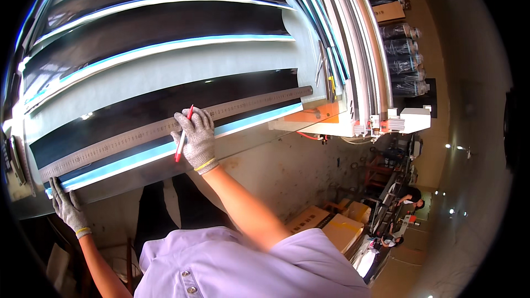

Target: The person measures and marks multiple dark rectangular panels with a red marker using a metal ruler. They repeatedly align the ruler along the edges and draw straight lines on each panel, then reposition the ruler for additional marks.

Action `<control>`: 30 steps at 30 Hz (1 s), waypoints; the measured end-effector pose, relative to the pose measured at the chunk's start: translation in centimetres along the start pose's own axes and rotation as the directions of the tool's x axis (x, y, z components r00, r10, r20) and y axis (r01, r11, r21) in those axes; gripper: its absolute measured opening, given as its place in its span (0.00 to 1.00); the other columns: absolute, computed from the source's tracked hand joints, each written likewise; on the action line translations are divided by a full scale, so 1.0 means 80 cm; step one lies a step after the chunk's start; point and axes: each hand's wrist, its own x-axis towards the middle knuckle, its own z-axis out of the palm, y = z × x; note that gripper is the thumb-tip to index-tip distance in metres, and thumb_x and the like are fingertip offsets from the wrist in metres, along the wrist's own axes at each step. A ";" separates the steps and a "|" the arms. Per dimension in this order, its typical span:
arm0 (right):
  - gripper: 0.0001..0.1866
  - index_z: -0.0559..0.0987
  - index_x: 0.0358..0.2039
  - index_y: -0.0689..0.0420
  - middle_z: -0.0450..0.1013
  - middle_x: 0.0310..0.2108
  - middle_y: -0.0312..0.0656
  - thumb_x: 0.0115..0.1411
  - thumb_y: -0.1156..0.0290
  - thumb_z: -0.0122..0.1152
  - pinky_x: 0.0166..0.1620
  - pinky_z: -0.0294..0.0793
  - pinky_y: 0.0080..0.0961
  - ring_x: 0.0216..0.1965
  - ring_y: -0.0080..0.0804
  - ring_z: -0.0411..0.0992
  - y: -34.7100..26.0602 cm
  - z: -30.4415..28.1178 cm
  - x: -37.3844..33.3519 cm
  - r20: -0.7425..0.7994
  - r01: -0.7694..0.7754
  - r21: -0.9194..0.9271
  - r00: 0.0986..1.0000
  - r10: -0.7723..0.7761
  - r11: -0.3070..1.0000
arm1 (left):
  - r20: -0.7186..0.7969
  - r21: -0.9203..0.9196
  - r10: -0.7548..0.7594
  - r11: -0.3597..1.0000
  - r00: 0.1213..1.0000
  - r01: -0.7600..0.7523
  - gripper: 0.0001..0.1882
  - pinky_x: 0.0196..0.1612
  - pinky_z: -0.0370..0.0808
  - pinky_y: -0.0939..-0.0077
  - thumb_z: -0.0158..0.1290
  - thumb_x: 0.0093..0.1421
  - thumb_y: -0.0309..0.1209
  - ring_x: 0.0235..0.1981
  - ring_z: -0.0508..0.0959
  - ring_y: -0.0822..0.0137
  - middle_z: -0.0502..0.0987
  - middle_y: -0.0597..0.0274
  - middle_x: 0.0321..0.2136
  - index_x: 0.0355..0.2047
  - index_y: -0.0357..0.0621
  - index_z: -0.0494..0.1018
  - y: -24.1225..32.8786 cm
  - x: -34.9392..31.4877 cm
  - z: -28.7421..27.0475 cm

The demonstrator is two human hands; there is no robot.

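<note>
My right hand point(197, 139), in a grey knit glove, is closed round a red-and-white pen point(180, 146) and rests at the near edge of a long steel ruler point(132, 134). That ruler lies lengthwise on the nearest black sheet strip point(232, 89), whose near side carries a light blue and white band point(124, 164). At the strip's left end, my left hand point(67, 209), gloved the same way, has its fingers stretched out over the corner by the ruler's end. Its fingertips touch there; the thumb is apart.
Two more black strips point(165, 22) with blue-white edges lie farther back on the pale table point(221, 58). Hand tools point(330, 85) lie at the table's right, beside a long white rail machine point(364, 49). Cardboard boxes point(326, 226) stand lower right; people point(411, 196) are beyond.
</note>
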 end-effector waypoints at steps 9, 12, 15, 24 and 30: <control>0.29 0.80 0.53 0.51 0.73 0.51 0.45 0.48 0.63 0.76 0.64 0.66 0.52 0.60 0.51 0.68 -0.008 0.001 0.000 -0.001 -0.016 0.016 1.000 0.016 1.000 | 0.063 -0.005 -0.063 0.998 0.996 0.064 0.37 0.72 0.59 0.59 0.50 0.69 0.42 0.71 0.65 0.52 0.61 0.59 0.74 0.76 0.48 0.56 0.002 0.001 -0.014; 0.27 0.81 0.50 0.51 0.74 0.51 0.44 0.46 0.69 0.78 0.60 0.69 0.49 0.57 0.49 0.70 -0.007 0.006 -0.003 -0.038 -0.049 0.097 0.998 0.053 0.994 | 0.082 -0.120 -0.080 0.989 0.993 0.090 0.41 0.71 0.58 0.59 0.57 0.63 0.30 0.73 0.64 0.56 0.62 0.57 0.73 0.75 0.48 0.57 0.011 0.008 -0.021; 0.28 0.82 0.50 0.52 0.76 0.48 0.43 0.45 0.71 0.78 0.59 0.71 0.49 0.55 0.49 0.72 -0.014 -0.004 0.005 -0.031 0.015 0.022 0.999 -0.014 1.000 | 0.069 -0.175 -0.122 0.976 0.990 0.132 0.36 0.71 0.57 0.59 0.57 0.65 0.38 0.72 0.66 0.59 0.65 0.61 0.72 0.73 0.50 0.63 0.017 0.009 -0.026; 0.24 0.81 0.50 0.56 0.78 0.52 0.48 0.51 0.72 0.76 0.63 0.70 0.49 0.57 0.52 0.72 -0.113 0.046 0.009 0.015 0.195 -0.041 0.981 -0.194 0.980 | 0.002 -0.240 -0.102 0.966 0.995 0.100 0.30 0.72 0.55 0.49 0.55 0.66 0.47 0.68 0.66 0.49 0.72 0.61 0.66 0.65 0.48 0.73 0.003 0.016 -0.041; 0.22 0.82 0.47 0.56 0.79 0.49 0.48 0.51 0.74 0.76 0.59 0.73 0.46 0.53 0.52 0.75 -0.322 0.159 0.034 0.163 0.307 0.270 0.920 -0.358 0.913 | -0.031 -0.401 -0.132 0.910 0.991 0.108 0.35 0.66 0.63 0.54 0.65 0.52 0.46 0.63 0.72 0.54 0.74 0.60 0.65 0.60 0.49 0.77 -0.003 0.012 -0.031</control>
